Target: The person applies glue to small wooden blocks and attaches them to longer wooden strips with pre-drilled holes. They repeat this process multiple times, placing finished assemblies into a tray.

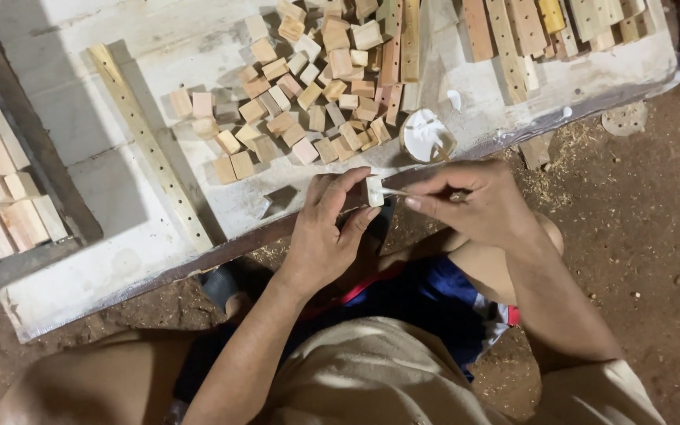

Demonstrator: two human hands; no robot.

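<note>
My left hand (pixel 326 230) pinches a small wooden block (pixel 374 191) between thumb and fingers, its face coated white. My right hand (pixel 470 201) grips a thin stick (pixel 394 191) whose tip touches the block's white face. Both hands hover at the near edge of a white board (pixel 112 197). A small round container of white glue (pixel 426 136) sits on the board just above my right hand. Several loose wooden blocks (pixel 293 102) lie in a heap beyond the hands.
A long wooden strip with holes (pixel 149 149) lies diagonally on the board's left. More strips (pixel 513 31) are stacked at the top right, wooden pieces (pixel 1 197) at the far left. My knees and dirt ground with sawdust (pixel 639 236) are below.
</note>
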